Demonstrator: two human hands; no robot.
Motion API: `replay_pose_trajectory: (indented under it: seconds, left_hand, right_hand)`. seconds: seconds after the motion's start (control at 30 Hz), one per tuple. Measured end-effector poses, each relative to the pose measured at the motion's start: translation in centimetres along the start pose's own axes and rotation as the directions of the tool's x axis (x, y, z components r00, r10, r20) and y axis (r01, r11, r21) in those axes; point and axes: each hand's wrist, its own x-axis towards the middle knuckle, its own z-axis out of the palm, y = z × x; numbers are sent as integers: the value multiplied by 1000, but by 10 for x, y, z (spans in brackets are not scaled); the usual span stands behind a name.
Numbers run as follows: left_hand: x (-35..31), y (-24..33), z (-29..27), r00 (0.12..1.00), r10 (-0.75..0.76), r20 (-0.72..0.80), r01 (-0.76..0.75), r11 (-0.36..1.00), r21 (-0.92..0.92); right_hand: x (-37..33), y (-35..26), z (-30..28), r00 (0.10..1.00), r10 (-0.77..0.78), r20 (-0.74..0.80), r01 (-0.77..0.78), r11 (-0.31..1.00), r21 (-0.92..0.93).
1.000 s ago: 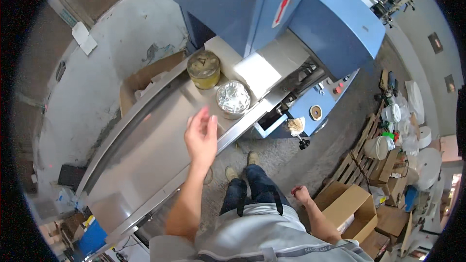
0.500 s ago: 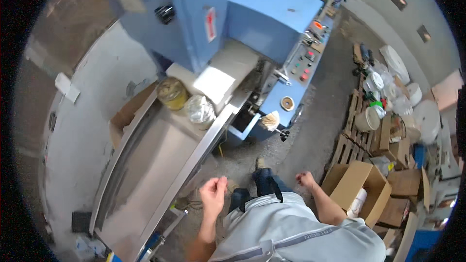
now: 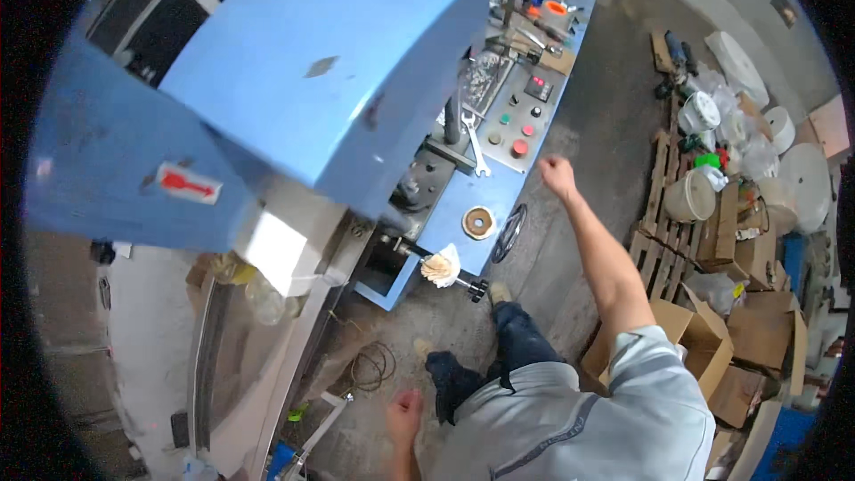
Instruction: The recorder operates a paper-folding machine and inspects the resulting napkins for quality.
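Observation:
My right hand [image 3: 558, 176] is held out at the edge of the blue machine's control panel [image 3: 512, 120], fingers curled in, beside a red push button [image 3: 520, 149]. Nothing shows in it. My left hand [image 3: 405, 414] hangs low by my left leg, its fingers closed, also with nothing visible in them. An open-ended wrench [image 3: 476, 143] lies on the panel's near side. Closer to me on the blue top sits a brown ring-shaped roll [image 3: 478, 223]. A crumpled whitish cloth [image 3: 441, 265] rests by a black knob [image 3: 478, 289] at the machine's near corner.
The blue machine housing [image 3: 329, 53] rises at the left, with a long metal trough [image 3: 294, 365] below it. A coiled cable [image 3: 372, 365] lies on the floor. Along the right are wooden pallets [image 3: 657, 205], a white bucket [image 3: 690, 196] and open cardboard boxes [image 3: 704, 338].
I have stepped closer to the machine and the view has turned. My right arm has stretched forward to the control panel. The left hand has dropped lower in view.

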Motion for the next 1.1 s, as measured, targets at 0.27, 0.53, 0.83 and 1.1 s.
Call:
replay_pose_trajectory:
  seconds: [0.27, 0.53, 0.83, 1.1]
  left_hand:
    - [-48, 36, 93, 954, -300, -14, 296, 949, -111]
    - [-51, -10, 116, 966, -255, -47, 252, 966, -66]
    - [-48, -19, 161, 963, -222, -155, 222, 975, -16]
    - [-54, -21, 174, 930, -356, -89, 359, 933, 18]
  right_hand:
    - [121, -29, -12, 995, -32, -98, 15, 986, -166]
    - [150, -39, -8, 978, -205, 39, 198, 857, -476]
    - [163, -19, -10, 872, -464, 159, 475, 719, -507]
    - [164, -24, -6, 856, -462, 232, 506, 656, -560]
